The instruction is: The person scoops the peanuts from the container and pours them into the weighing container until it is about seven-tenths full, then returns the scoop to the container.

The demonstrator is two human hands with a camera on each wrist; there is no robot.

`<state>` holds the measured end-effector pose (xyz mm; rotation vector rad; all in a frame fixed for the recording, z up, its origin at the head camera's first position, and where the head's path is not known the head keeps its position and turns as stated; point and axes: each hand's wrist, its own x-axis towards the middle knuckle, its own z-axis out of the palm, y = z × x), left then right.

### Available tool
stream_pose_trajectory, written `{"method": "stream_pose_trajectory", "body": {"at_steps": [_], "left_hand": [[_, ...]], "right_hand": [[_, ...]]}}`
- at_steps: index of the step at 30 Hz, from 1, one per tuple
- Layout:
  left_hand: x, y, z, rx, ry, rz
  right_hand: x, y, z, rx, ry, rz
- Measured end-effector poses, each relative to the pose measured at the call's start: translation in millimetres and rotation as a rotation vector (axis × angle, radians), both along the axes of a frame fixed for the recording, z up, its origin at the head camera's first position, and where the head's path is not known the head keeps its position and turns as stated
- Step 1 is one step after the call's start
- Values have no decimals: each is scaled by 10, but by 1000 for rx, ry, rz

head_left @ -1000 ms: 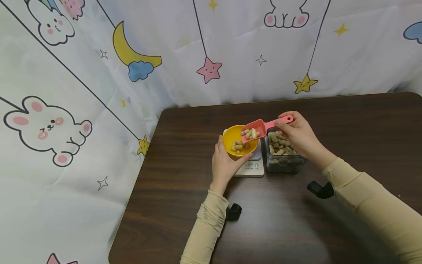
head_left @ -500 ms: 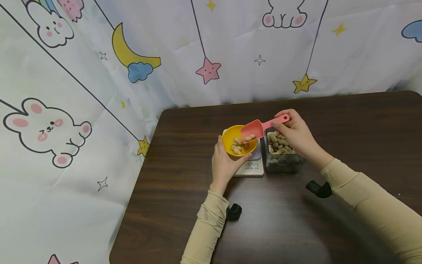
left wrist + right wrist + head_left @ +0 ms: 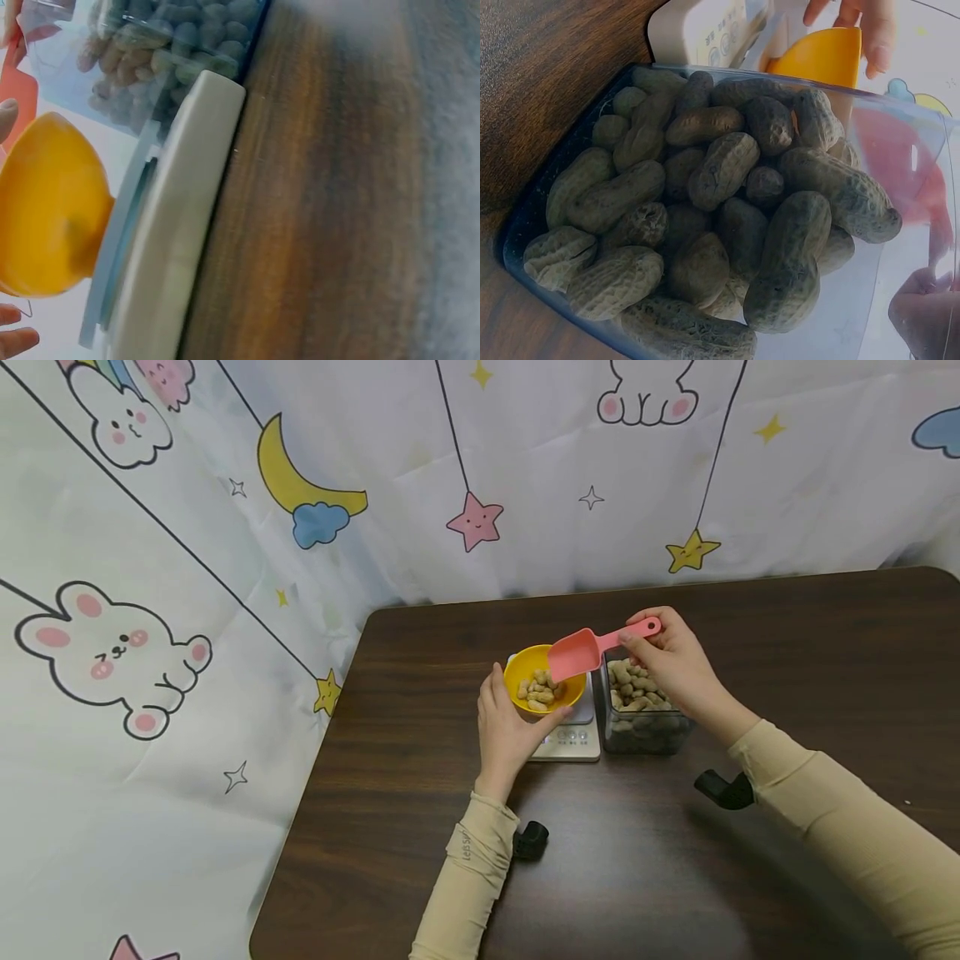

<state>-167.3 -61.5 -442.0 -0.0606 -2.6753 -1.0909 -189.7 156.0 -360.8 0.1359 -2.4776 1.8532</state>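
A yellow bowl [image 3: 516, 672] with several unshelled peanuts [image 3: 538, 695] in it stands on a white kitchen scale [image 3: 573, 745]. My left hand [image 3: 508, 731] is spread about the bowl, thumb on the near right side and fingers on the left. In the left wrist view a small gap shows between the fingertips [image 3: 19, 341] and the bowl's side. Between thumb and fingers, my right hand [image 3: 678, 662] pinches the handle of a pink scoop [image 3: 576, 655]. The scoop is tilted over the bowl's right rim, its visible inside bare of peanuts.
Right of the scale is a clear plastic container [image 3: 648, 739] holding many peanuts [image 3: 724, 176], below my right hand. The dark wooden table [image 3: 390, 710] ends at the back before a white curtain [image 3: 540, 435] with cartoon prints. Black wrist devices [image 3: 531, 841] sit under both forearms.
Peanuts have slid from the scoop into the bowl, leaving the scoop bare. The scoop has tipped and moved slightly left with my right hand. My left hand has shifted slightly left.
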Motion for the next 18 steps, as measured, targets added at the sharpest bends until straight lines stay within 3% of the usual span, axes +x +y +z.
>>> {"method": "stream_pose_trajectory", "body": {"at_steps": [7,14,18], "left_hand": [[7,11,73,2,32,-15],[-2,59,255,-22,104,-21],[3,108,378,-34,123,-34]], "right_hand": [[1,8,4,-56,-10,-17],[11,55,88,-108,45,-46],[31,105,173,-240,84,-38]]}}
